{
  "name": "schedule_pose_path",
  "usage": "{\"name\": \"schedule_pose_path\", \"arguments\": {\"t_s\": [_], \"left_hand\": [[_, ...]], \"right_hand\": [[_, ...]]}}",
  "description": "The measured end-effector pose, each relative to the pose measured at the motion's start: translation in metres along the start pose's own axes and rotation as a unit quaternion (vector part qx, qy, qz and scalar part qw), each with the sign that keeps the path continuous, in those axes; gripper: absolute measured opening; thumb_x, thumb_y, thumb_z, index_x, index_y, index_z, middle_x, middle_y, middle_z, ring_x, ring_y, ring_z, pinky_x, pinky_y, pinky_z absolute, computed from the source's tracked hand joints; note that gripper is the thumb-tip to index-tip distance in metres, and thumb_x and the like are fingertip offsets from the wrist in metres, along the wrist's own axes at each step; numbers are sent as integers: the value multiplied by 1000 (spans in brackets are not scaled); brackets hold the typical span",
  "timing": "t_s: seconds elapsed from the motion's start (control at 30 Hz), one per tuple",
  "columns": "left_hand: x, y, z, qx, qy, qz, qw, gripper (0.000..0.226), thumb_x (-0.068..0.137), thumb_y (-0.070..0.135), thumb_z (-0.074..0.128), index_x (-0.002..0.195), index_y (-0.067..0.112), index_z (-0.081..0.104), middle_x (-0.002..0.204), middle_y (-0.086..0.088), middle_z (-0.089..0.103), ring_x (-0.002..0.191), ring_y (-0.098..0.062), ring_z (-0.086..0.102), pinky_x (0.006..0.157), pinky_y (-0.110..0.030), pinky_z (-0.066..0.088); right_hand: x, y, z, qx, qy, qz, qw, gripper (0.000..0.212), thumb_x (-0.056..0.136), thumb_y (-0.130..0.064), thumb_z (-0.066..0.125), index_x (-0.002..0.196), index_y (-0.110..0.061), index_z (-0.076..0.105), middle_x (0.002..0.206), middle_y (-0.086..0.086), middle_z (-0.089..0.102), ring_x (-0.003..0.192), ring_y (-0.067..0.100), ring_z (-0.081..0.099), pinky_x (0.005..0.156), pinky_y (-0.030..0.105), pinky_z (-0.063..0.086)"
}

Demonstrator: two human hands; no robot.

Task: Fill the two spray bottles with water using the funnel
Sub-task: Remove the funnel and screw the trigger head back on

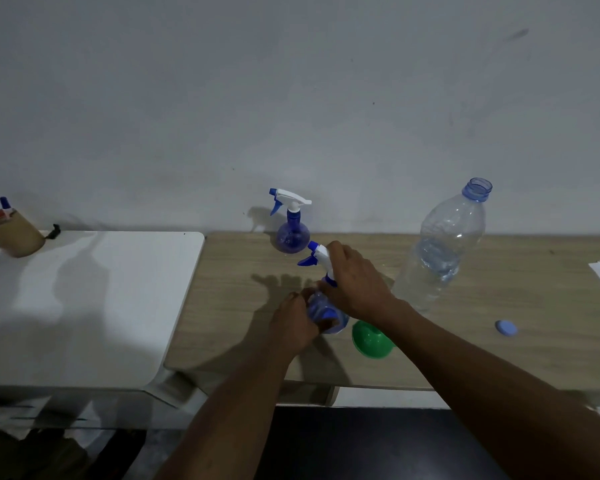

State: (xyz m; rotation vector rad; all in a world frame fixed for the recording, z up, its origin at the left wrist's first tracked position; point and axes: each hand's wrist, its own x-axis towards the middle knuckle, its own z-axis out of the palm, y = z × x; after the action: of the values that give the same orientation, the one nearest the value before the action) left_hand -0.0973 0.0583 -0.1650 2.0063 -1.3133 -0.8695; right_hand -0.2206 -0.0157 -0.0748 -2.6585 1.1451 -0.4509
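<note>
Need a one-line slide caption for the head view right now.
Left hand steadies near spray bottle while right hand grips its trigger head; green funnel and uncapped water bottle wait alongside.

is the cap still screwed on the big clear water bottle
No, the water bottle stands with its neck open, and its blue cap lies apart on the wooden table.

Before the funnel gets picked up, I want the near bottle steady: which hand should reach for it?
Right, probably. The right hand grips the sprayer head, and the funnel lies beside that forearm. The left hand holds the near bottle and can stay.
</note>
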Motion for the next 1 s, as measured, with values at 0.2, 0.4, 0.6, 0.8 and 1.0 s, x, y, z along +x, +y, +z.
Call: {"name": "schedule_pose_path", "arguments": {"t_s": [0.2, 0.4, 0.6, 0.8, 1.0], "left_hand": [[-1, -1, 1, 5, -15, 5, 1000, 66, 75, 45, 86, 131, 26, 57, 117, 4, 66, 104, -15, 64, 89, -32, 52], [-2, 1, 2, -9, -11, -10, 1000, 74, 66, 44, 91, 130, 27, 57, 116, 4, 63, 101, -17, 63, 86, -35, 53], [-2, 1, 5, -10, -31, 3, 999, 72, 74, 37, 89, 135, 22, 54, 120, 1, 64, 103, -16, 64, 91, -35, 55], [-4, -3, 4, -16, -26, 20, 999, 66, 75, 36, 88, 130, 19, 57, 107, 8, 58, 95, -11, 58, 81, -24, 44], [-4, -2, 4, -40, -39, -1, 998, 78, 59, 58, 87, 124, 26, 60, 114, 3, 68, 103, -17, 66, 94, -42, 55]], "right_hand": [[-3, 1, 2, -2, -3, 13, 1000, 39, 89, -28, 65, 116, -14, 41, 100, 11, 61, 75, 27, 58, 67, 43, 53], [-7, 0, 0, -37, 10, -9, 999, 45, 81, -28, 66, 117, -10, 45, 105, 9, 54, 84, 26, 52, 68, 39, 46], [-5, 1, -1, -38, 3, 16, 999, 47, 85, -35, 70, 117, -13, 43, 102, 9, 63, 79, 28, 60, 70, 40, 51], [-7, -1, -3, -19, -3, 12, 1000, 38, 88, -23, 63, 117, -13, 41, 106, 10, 59, 81, 27, 57, 72, 44, 52], [-7, -8, -1, 39, 13, 41, 998, 39, 91, -29, 66, 114, -11, 40, 104, 11, 59, 78, 24, 56, 66, 36, 48]]}}
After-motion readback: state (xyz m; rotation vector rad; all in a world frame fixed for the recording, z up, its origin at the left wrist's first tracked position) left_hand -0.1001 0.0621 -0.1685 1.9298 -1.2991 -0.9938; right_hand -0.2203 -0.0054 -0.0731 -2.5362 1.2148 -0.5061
